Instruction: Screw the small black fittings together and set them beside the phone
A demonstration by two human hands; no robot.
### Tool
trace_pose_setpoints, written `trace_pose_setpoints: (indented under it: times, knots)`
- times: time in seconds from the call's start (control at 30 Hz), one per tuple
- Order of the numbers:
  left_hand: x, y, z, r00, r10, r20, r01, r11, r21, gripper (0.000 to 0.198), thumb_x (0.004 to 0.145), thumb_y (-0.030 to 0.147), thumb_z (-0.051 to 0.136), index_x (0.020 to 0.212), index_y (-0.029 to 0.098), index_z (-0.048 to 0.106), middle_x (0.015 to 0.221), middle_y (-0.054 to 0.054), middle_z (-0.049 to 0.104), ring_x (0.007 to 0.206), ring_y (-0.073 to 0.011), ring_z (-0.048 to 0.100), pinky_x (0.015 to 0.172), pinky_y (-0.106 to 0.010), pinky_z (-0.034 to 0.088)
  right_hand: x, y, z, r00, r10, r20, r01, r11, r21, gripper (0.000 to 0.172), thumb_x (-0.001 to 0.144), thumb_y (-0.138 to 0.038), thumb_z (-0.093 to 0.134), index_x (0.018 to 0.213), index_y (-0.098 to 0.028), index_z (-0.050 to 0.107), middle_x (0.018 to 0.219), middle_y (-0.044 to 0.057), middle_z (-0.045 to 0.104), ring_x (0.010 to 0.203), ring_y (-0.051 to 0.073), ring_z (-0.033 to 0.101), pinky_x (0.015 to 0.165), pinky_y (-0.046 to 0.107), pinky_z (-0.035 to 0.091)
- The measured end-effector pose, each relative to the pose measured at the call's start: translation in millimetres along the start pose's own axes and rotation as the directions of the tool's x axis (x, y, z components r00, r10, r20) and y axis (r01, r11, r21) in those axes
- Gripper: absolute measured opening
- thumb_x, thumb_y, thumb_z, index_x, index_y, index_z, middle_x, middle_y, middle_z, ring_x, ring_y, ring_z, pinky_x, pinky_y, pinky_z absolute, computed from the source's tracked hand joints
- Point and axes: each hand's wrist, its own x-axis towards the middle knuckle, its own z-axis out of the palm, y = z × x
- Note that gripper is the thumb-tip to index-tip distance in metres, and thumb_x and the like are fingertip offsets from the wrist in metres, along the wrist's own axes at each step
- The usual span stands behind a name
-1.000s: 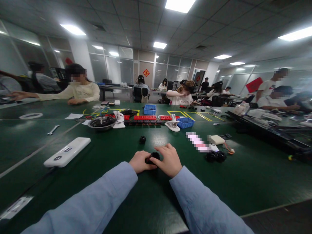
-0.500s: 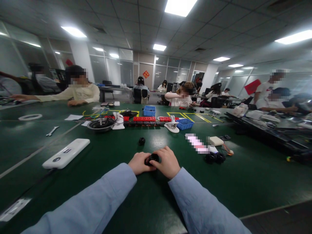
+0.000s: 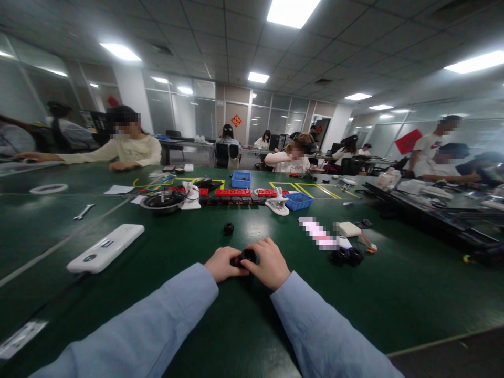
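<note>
Between my two hands, low over the green table, is a small round black part with a ring-like opening at its top. My left hand grips its left side with thumb and fingers. My right hand curls round its right side, the thumb across the front. The fingers hide much of the part, so its exact kind does not show. A similar small black round piece sits on the table just beyond my hands. Two more black round pieces lie together to the right.
A white power bank with a cable and a wrench lie left. Farther back are a bowl of black parts, red blocks in a row, a white clamp and a blue basket. Several people sit around.
Both hands stay on the black part and have shifted only very slightly. A person across the table has lowered an arm a little from the head.
</note>
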Motion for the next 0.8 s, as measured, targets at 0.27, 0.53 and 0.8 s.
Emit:
trace_pose_setpoints:
  times: [0.27,0.53,0.8]
  knots:
    - [0.7,-3.6,1.5,1.0,0.012,-0.013,-0.012,1.0,-0.004,0.029,0.066,0.041,0.068,0.061,0.016,0.054,0.063,0.003,0.051,0.066,-0.0145,0.049,0.061,-0.024,0.034,-0.4,-3.3,-0.3,0.999,-0.047,0.014,0.046,0.997,0.055,0.023,0.073,-0.018,0.06,0.096,-0.015,0.063,0.093,0.006,0.063,0.086,0.019,0.046,0.078,0.031,0.036]
    - [0.9,-2.6,1.8,1.0,0.005,-0.017,-0.004,1.0,0.02,0.028,0.065,0.042,0.069,0.066,0.016,0.059,0.066,0.002,0.054,0.068,-0.0159,0.05,0.061,-0.025,0.035,-1.0,-3.4,0.4,0.996,-0.084,0.035,0.08,0.992,0.098,0.028,0.067,-0.01,0.054,0.094,-0.015,0.062,0.094,0.005,0.063,0.082,0.019,0.044,0.075,0.031,0.036]
    - [1.0,-0.2,1.3,1.0,-0.014,-0.009,0.014,0.998,0.069,0.022,0.065,0.037,0.068,0.069,0.016,0.061,0.067,0.001,0.055,0.07,-0.0171,0.051,0.064,-0.025,0.035,0.3,-7.6,3.0,0.987,-0.149,0.058,0.142,0.984,0.104,0.03,0.064,-0.005,0.05,0.088,-0.017,0.062,0.092,0.002,0.065,0.079,0.018,0.043,0.076,0.032,0.035]
